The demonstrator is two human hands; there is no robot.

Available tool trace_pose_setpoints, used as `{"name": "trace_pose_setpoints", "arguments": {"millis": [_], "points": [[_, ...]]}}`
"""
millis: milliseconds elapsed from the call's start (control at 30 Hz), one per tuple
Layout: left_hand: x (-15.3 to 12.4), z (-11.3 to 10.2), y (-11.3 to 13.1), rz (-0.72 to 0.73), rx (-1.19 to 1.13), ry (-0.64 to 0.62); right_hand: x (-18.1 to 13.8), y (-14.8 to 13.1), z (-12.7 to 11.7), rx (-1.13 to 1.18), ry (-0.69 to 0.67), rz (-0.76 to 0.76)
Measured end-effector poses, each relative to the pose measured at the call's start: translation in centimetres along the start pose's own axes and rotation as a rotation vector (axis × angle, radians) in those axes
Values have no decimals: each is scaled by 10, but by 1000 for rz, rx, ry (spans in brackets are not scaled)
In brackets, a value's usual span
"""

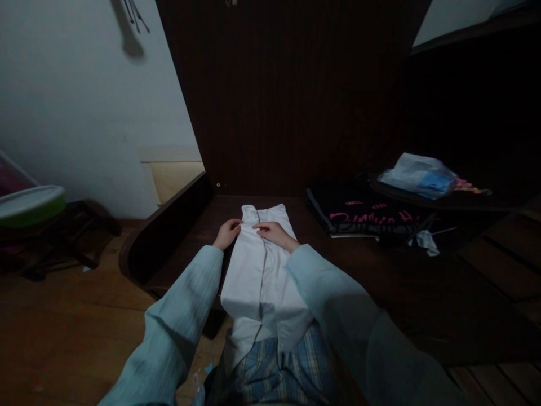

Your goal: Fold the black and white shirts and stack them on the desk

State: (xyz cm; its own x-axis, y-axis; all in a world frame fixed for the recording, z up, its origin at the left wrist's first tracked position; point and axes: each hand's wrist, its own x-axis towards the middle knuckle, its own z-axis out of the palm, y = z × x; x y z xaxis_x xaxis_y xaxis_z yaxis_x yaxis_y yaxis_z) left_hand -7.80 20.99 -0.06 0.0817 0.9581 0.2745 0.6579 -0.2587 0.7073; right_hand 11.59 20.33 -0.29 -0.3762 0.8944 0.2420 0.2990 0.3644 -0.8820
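Observation:
A white shirt (247, 270) lies lengthwise in front of me, folded into a narrow strip, with a seam running down its middle. Its far end rests on a dark wooden surface, while the near end hangs over the front edge toward my lap. At the shirt's left edge, near the far end, my left hand (229, 232) pinches the cloth between closed fingers. My right hand (276, 234) reaches in from the right over the shirt, its fingertips gripping the cloth near the middle seam.
A dark wooden bench (186, 242) with a raised left side carries the shirt. Folded black clothing (363, 208) with pink lettering sits at right, with a plastic packet (418, 175) beyond it. At far left, a stool (80, 211) stands by a green-rimmed round object (34, 206).

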Motion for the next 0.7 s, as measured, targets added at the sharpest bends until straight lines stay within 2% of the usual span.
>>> {"name": "trace_pose_setpoints", "arguments": {"millis": [100, 233, 467, 567, 700], "points": [[-1, 1, 2, -47, 129, 41, -2, -4, 1, 22, -8, 0], [6, 5, -1, -13, 194, 73, -3, -7, 3, 26, -6, -8], [52, 11, -14, -67, -10, 185, -3, -4, 2, 15, -22, -35], [66, 13, -18, -65, -52, 180, -7, -5, 1, 27, -64, -24], [67, 10, -23, -59, -150, 132, -16, -10, -1, 109, -155, 11]]}}
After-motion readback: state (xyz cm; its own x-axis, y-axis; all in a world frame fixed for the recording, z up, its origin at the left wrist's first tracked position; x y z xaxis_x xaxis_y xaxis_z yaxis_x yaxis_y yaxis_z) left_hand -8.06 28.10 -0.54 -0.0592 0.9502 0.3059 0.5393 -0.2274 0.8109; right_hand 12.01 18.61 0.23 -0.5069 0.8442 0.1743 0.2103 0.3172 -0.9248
